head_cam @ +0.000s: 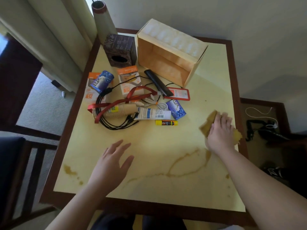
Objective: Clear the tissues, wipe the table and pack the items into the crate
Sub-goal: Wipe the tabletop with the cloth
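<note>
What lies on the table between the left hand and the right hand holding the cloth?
In the head view, only bare tabletop lies between the left hand and the right hand on the cloth; the brown stain ring sits just nearer.

I see a pale yellow bench (207, 90) framed in dark brown, streaked with amber stains (186, 165). My tissue wad (209, 121) is soaked mustard-brown. The crate (167, 63) is cream outside, orange-tan inside; the tissue box (120, 49) is dark brown, patterned; the glue stick (166, 122) is yellow.
</note>
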Tool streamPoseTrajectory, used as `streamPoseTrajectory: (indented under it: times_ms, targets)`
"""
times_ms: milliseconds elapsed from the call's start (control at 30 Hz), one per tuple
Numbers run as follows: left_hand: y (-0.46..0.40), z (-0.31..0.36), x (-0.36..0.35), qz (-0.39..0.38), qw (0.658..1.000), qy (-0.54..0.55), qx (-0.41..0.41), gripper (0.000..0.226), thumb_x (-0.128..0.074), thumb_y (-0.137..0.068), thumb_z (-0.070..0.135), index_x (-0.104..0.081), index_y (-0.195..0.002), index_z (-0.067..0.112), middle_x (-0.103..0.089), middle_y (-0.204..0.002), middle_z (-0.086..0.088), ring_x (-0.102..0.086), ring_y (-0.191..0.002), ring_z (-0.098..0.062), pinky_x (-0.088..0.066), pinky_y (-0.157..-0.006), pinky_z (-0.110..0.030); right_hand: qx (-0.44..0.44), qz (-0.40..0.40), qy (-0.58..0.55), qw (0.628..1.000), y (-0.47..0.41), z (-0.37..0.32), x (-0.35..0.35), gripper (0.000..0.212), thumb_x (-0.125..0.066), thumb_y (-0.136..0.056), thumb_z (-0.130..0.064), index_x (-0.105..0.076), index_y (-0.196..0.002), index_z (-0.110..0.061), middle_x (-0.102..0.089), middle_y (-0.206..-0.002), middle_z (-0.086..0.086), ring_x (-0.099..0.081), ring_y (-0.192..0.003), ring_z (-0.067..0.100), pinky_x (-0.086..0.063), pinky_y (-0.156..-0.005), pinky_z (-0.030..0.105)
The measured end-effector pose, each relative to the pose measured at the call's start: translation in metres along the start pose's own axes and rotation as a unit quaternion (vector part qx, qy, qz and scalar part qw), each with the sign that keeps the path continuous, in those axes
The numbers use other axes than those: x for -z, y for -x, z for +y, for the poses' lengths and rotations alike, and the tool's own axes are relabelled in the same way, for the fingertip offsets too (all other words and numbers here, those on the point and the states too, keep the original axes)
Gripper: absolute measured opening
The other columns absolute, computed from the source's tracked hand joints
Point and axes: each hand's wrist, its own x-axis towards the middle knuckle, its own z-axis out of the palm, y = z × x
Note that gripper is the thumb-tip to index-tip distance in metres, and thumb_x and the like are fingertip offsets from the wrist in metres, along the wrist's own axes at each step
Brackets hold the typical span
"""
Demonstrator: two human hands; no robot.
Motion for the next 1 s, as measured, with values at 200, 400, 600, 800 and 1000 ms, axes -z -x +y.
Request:
streamPoseTrajectory:
  times_ms: [200,400,600,800,1000]
  targets:
    - [0.025,-0.051,0.022,0.041,0.999,-0.006,0.027,0.055,-0.045,-0.098,0.064,-0.052,-0.148,0.041,-0.039,-0.163,0.008,-0.031,-0.154,-0.031,-0.025,-0.125,-0.057,-0.019,-0.013,-0.021,1.0,0.064,-0.058,-0.038,0.068,-0.017,-0.11,-0.04,0.007,-0.164,-0.008,0.013,-0.172,0.016,0.011,-0.159,0.034,0.004,-0.128,0.049]
    - [0.032,-0.097,0.042,0.042,0.997,-0.062,0.008,0.058,-0.035,-0.101,0.065,-0.051,-0.149,0.038,-0.036,-0.166,0.006,-0.019,-0.159,-0.016,0.006,-0.128,-0.049,-0.017,-0.021,-0.022,0.999,0.141,-0.147,-0.077,0.072,-0.008,-0.104,-0.043,0.005,-0.163,-0.004,0.008,-0.172,0.02,0.007,-0.159,0.038,0.001,-0.128,0.05]
    - [0.067,-0.134,0.053,0.104,0.992,-0.009,0.066,0.057,-0.05,-0.1,0.059,-0.05,-0.15,0.031,-0.041,-0.163,0.004,-0.028,-0.156,-0.02,-0.005,-0.13,-0.047,0.143,-0.048,0.006,0.988,0.208,-0.243,-0.107,0.068,-0.003,-0.107,-0.045,0.019,-0.16,-0.009,0.025,-0.168,0.016,0.02,-0.157,0.033,0.007,-0.128,0.049]
    - [0.115,-0.18,0.051,0.121,0.983,0.046,0.131,0.069,-0.061,-0.096,0.055,-0.041,-0.156,0.025,-0.041,-0.161,0.005,-0.038,-0.148,-0.017,-0.034,-0.121,-0.038,0.366,-0.108,0.078,0.921,0.207,-0.344,-0.122,0.067,-0.005,-0.108,-0.046,0.024,-0.158,-0.012,0.037,-0.164,0.008,0.035,-0.152,0.026,0.014,-0.127,0.046]
    - [0.129,-0.204,0.043,0.107,0.983,0.095,0.117,0.071,-0.059,-0.098,0.054,-0.029,-0.159,0.032,-0.038,-0.158,0.015,-0.038,-0.144,-0.005,-0.037,-0.117,-0.027,0.402,-0.091,0.128,0.902,0.166,-0.415,-0.129,0.069,-0.005,-0.107,-0.045,0.019,-0.161,-0.011,0.029,-0.168,0.009,0.027,-0.155,0.027,0.007,-0.129,0.047]
